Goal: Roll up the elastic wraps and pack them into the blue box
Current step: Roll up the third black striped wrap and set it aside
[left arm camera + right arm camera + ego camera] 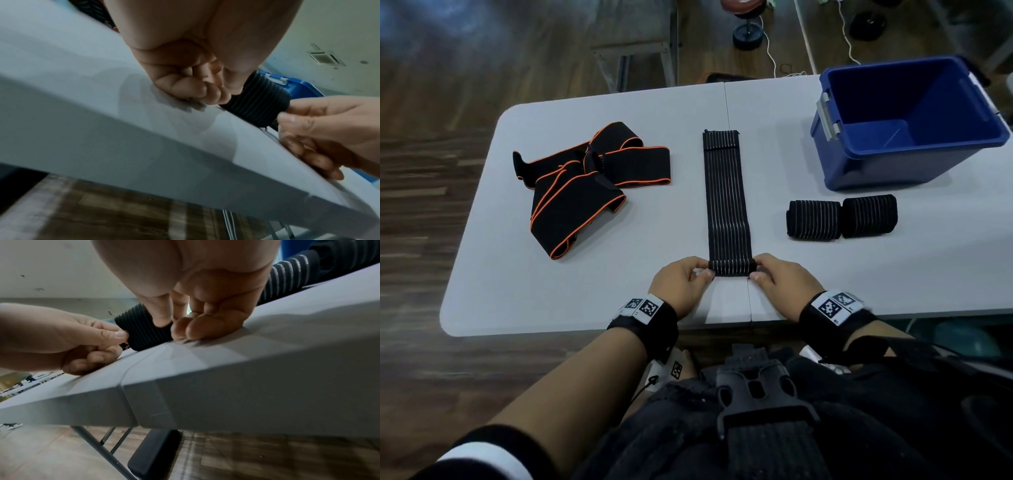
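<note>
Blue box [904, 164], upper right of the frame: open, nothing seen inside. Striped wrap [726, 198], centre of the grey table [619, 291]: black with pale stripes, laid flat, long axis running from bottom to top, near end curled into a small roll. That roll is pinched at its ends by the left hand [681, 284] and right hand [784, 281]. Two rolled wraps [840, 219] are set below the box; an orange-edged wrap [585, 185] is heaped at the left.

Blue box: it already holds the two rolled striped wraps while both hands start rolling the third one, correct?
Not quite. The head view shows the blue box empty; the two rolled striped wraps lie on the table in front of it. Both hands, left hand and right hand, do start rolling the third wrap.
</note>
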Motion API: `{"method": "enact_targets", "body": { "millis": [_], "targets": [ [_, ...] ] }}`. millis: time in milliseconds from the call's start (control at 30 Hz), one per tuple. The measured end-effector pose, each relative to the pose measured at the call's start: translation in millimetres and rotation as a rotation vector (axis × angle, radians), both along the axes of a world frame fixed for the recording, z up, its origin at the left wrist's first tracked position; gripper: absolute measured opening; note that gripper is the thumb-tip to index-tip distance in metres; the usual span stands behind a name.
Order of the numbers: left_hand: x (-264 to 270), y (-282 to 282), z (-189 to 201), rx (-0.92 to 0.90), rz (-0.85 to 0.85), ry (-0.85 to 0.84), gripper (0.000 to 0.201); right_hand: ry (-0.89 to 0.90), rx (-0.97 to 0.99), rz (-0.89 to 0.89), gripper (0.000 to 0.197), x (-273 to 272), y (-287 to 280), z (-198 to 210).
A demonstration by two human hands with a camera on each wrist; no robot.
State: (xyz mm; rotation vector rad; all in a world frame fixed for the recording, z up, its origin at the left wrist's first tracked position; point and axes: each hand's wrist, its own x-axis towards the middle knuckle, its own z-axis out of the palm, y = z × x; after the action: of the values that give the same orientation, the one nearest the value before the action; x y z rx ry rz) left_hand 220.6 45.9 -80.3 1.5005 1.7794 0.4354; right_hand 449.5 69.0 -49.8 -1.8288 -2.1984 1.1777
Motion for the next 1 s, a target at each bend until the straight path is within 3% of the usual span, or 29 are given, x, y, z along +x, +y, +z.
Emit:
{"method": "enact_targets", "body": {
  "millis": [133,333,467,600,767,1000],
  "targets": [
    [1.5,4.3,4.0,-0.036,-0.008,0.028,0.029,-0.016,-0.027,-0.059,0.019,0.7,1.2,-0.3],
    [3.4,8.5,7.5,-0.082,-0.02,0.072,0.042,0.008,-0.044,-0.117,0.033,-3.4,5.2,0.7],
    [7.0,10.6,10.0,-0.105,-0.033,0.12,0.043,-0.033,-0.042,-0.138,0.03,-5.3,6.8,0.2],
    [10.6,8.5,11.3,-0.075,-0.026,0.165,0.033,-0.128,0.028,-0.034,0.017,-12.5,1.1,-0.3],
    [11.1,2.7,9.2,0.049,-0.089,0.125,0.029,-0.084,0.109,0.009,0.035,-12.3,-2.9,-0.8],
    [13.5,3.1,12.2,0.106,-0.19,0.157,0.03,-0.043,0.131,0.025,0.038,-9.7,-4.4,-2.9]
  ]
}}
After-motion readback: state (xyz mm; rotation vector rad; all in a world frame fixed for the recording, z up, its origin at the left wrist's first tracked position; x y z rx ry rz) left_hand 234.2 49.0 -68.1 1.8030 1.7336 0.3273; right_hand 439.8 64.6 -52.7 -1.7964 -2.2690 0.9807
